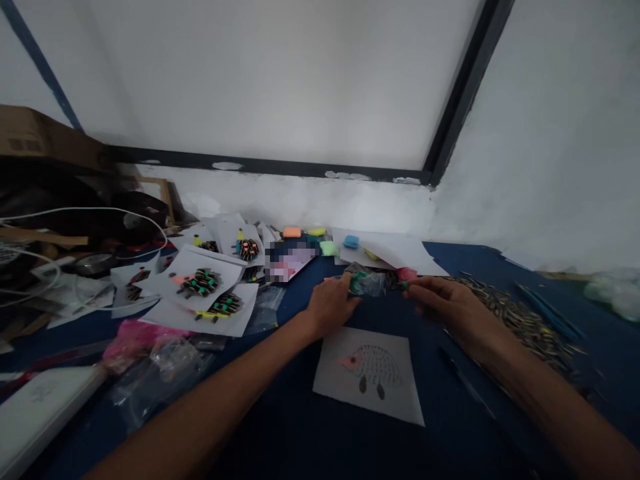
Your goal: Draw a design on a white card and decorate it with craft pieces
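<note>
My left hand [331, 305] is closed on a clear plastic bag [369, 283] that has something green inside. Between the fingertips of my right hand [443, 299] I pinch a small green lump [404, 285], which looks like modelling clay. Something pink-red [407, 273] shows just behind those fingertips. Below both hands lies a white sheet with a hedgehog drawing [373, 373]; its face is pink and two dark seed-like pieces form the feet. Right of my right hand spreads a heap of dark striped seeds [520, 320].
Sheets with seed-and-clay hedgehogs [200, 283] overlap at the left, near a phone [293, 261]. Clay blocks, including an orange one [293, 232] and a blue one [351, 241], sit by the wall. A dark pen [465, 380] lies under my right forearm; a white box [47, 413] stands front left.
</note>
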Demonstrator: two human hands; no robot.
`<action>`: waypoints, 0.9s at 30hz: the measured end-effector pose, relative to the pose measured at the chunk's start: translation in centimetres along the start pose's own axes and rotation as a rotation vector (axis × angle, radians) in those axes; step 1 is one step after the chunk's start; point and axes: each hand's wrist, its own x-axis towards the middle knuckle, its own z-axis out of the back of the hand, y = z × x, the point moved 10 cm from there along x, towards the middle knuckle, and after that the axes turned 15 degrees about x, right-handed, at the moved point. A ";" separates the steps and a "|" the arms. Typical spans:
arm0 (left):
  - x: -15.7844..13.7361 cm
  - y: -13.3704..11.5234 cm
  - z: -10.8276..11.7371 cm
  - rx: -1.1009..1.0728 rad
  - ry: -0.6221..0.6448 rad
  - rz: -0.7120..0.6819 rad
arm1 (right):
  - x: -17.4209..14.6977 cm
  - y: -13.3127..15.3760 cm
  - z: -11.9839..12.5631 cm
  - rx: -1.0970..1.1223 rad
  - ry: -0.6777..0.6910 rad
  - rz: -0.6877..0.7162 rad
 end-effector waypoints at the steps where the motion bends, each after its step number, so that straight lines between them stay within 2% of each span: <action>1: -0.1 -0.1 0.0 0.014 0.011 0.003 | -0.1 0.1 -0.3 -0.027 0.008 0.004; 7: 0.0 -0.6 -0.2 0.070 0.063 -0.033 | -0.3 0.7 -1.7 -0.221 0.072 0.094; 15: 0.3 1.0 0.9 0.094 -0.045 0.014 | -0.3 1.5 -1.8 -0.344 0.089 0.204; 20: 0.2 0.8 -0.2 0.176 0.029 -0.014 | -0.1 1.1 -1.9 -0.333 0.125 0.205; 24: 0.0 -0.4 -0.5 0.079 -0.008 -0.093 | 0.0 0.5 -2.2 -0.297 0.166 0.193; 27: 0.0 -1.0 0.2 -0.076 -0.083 -0.125 | 0.0 0.4 -2.1 -0.276 0.156 0.196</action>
